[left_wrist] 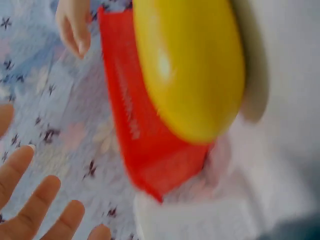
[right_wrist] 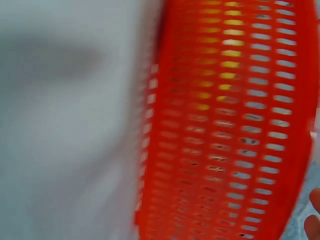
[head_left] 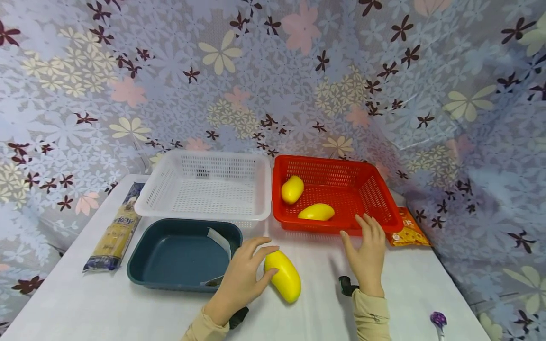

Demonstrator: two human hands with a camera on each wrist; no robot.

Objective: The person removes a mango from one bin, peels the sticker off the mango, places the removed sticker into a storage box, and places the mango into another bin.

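A large yellow mango (head_left: 283, 277) lies on the white table in front of the baskets. My left hand (head_left: 245, 270) is at its left side, thumb and fingers spread around its upper end. In the left wrist view, those fingers (left_wrist: 37, 210) stand apart from the mango (left_wrist: 192, 70). My right hand (head_left: 365, 251) holds nothing; its fingers are spread by the front rim of the red basket (head_left: 341, 229). Inside that basket lie two smaller yellow mangoes, one at the left (head_left: 292, 190) and another near the front wall (head_left: 316, 212). The right wrist view shows the basket's slotted wall (right_wrist: 225, 130) close up.
A white basket (head_left: 204, 215) stands left of the red one. Before it is a dark teal tub (head_left: 183, 255) with a pale strip inside. A pasta packet (head_left: 115, 232) lies far left, an orange snack bag (head_left: 410, 229) right, a purple lollipop (head_left: 438, 318) front right.
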